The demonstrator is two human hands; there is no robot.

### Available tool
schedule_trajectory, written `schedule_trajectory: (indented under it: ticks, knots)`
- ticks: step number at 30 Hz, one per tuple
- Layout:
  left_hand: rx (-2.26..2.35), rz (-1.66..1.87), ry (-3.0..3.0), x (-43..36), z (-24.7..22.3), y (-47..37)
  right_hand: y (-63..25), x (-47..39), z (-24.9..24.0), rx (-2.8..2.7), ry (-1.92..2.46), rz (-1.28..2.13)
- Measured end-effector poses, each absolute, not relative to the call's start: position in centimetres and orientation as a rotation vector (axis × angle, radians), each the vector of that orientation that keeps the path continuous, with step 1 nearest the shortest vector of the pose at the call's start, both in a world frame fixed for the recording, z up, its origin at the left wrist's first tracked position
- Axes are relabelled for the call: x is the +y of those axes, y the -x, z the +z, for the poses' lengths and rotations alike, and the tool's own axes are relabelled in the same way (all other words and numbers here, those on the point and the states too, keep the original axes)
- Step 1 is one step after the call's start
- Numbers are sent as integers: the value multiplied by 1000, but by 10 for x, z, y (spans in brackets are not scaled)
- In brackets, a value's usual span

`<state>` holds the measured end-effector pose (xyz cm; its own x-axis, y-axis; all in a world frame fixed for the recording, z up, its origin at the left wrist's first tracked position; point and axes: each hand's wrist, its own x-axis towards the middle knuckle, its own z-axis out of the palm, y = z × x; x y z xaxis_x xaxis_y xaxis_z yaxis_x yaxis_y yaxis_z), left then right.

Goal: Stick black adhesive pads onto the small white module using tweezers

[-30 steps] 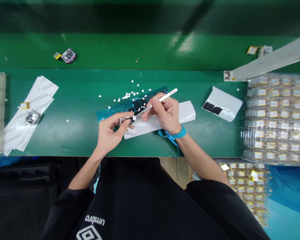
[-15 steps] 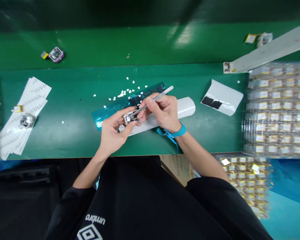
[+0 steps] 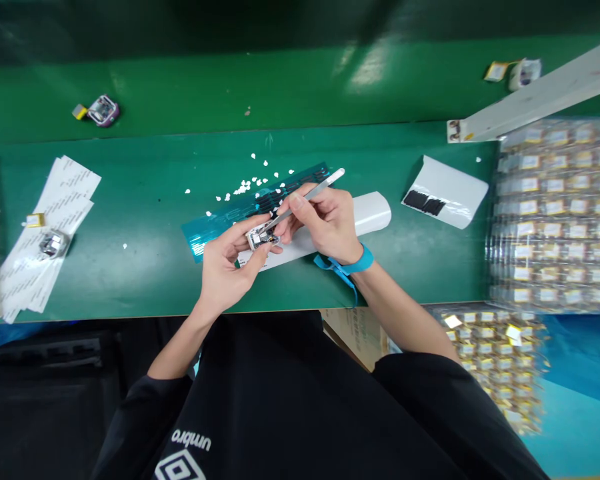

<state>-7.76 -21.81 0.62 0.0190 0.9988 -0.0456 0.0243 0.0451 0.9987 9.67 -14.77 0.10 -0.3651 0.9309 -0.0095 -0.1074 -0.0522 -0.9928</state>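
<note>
Bench: a green work surface (image 3: pixel 130 280) runs across the view, with a raised green shelf (image 3: pixel 280 87) behind it at 12 o'clock.
Trays: at 3 o'clock, clear blister trays (image 3: pixel 555 213) hold rows of small gold-and-white parts, one to a pocket; a second stack (image 3: pixel 490 353) sits lower at 4 o'clock, filled the same way.
White rail: a long pale bar (image 3: pixel 535 100) lies slanted at 2 o'clock, just above the trays.
Paper sheets: a fan of printed white sheets (image 3: pixel 50 227) at 9 o'clock, with a small metal-cased part (image 3: pixel 53 243) and a yellow piece (image 3: pixel 34 219) resting on them.
White card: a curled sheet (image 3: pixel 447 193) at 2 o'clock of the hands, carrying black strips (image 3: pixel 424 202).
Blue film: a teal strip (image 3: pixel 215 223) with dark pads lies under and behind the hands; white flecks (image 3: pixel 250 183) are scattered at its 12 o'clock side.
White sheet: a pale liner (image 3: pixel 370 213) lies under the right hand.
Left hand (image 3: pixel 225 267): fingers closed round a small module (image 3: pixel 260 237), held just above the bench at the centre.
Right hand (image 3: pixel 325 223): pinches tweezers (image 3: pixel 305 197) like a pen, tips at the module; whether the tips grip anything is too small to tell. A blue wrist strap (image 3: pixel 353 267) rings this wrist.
Shelf items: a purple-edged device (image 3: pixel 103 110) at 10 o'clock; small parts (image 3: pixel 513 70) at 1 o'clock.
</note>
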Motion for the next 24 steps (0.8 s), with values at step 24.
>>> schedule_trajectory:
  ticks: [24]
  knots:
    - [1197, 1198, -1076, -218, 13, 75, -98, -146, 0, -1326, 782, 1635]
